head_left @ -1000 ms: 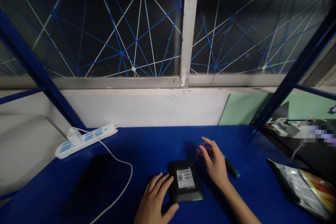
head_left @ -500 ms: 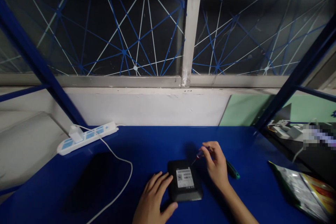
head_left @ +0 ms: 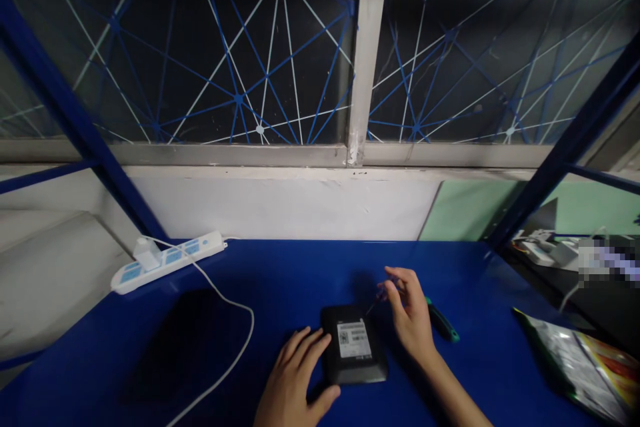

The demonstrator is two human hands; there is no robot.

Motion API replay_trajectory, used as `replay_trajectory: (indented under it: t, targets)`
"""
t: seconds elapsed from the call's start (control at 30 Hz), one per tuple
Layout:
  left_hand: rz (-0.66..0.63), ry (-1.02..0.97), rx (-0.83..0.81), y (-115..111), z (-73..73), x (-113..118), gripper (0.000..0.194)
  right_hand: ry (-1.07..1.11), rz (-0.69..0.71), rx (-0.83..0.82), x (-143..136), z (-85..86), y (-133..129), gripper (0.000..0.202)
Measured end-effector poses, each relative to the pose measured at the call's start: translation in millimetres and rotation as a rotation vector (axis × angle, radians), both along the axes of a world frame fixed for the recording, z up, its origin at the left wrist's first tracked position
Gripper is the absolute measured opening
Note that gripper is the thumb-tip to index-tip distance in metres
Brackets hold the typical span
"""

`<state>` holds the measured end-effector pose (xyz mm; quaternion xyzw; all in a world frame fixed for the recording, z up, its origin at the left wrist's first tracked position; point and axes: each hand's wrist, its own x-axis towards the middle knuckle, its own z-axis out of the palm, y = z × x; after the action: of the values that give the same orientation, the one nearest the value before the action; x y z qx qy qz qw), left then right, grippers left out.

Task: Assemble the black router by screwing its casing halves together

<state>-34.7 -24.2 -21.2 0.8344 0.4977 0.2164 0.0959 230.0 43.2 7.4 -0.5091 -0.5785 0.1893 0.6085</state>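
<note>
A black box-shaped device (head_left: 345, 371) with a white printed label (head_left: 354, 339) lies on the blue table. My left hand (head_left: 299, 377) rests at its left side, fingers spread, fingertips touching the device's edge. My right hand (head_left: 411, 313) is just beyond the device's right side, closed around a small screwdriver (head_left: 382, 293) with a see-through purplish handle. The screwdriver's thin shaft slants down to the device's upper right corner; whether the tip sits in a screw is too small to tell. Partly behind my right hand lies a green and black handled tool (head_left: 443, 322).
A white power strip (head_left: 170, 265) with a plug and a white cable (head_left: 235, 360) is on the left of the table (head_left: 295, 267). A shiny packet (head_left: 575, 360) lies at the right edge. Blue frame posts rise on both sides before a window.
The camera view has shifted very slightly. My right hand still grips the screwdriver at the device's corner, its fingers changed only a little. My left hand stays in place.
</note>
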Motion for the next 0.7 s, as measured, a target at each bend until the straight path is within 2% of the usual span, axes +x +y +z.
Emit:
replay_trajectory:
  t: [0.2, 0.37, 0.57, 0.7]
  targets:
    - [-0.007, -0.012, 0.013, 0, -1.8, -2, 0.07, -0.02, -0.045, 0.032, 1, -5.1, 3, 0.02]
    - [-0.019, -0.004, 0.039, 1, -2.5, -3, 0.07, 0.063, -0.023, 0.016, 3, -11.7, 7, 0.019]
    - [-0.003, -0.03, 0.035, -1, 1.2, -1, 0.07, 0.128, 0.026, -0.113, 3, -4.2, 2, 0.035]
    - [0.004, -0.024, 0.012, -1, 2.5, 0, 0.069, 0.088, 0.02, -0.102, 2, -1.8, 1, 0.034]
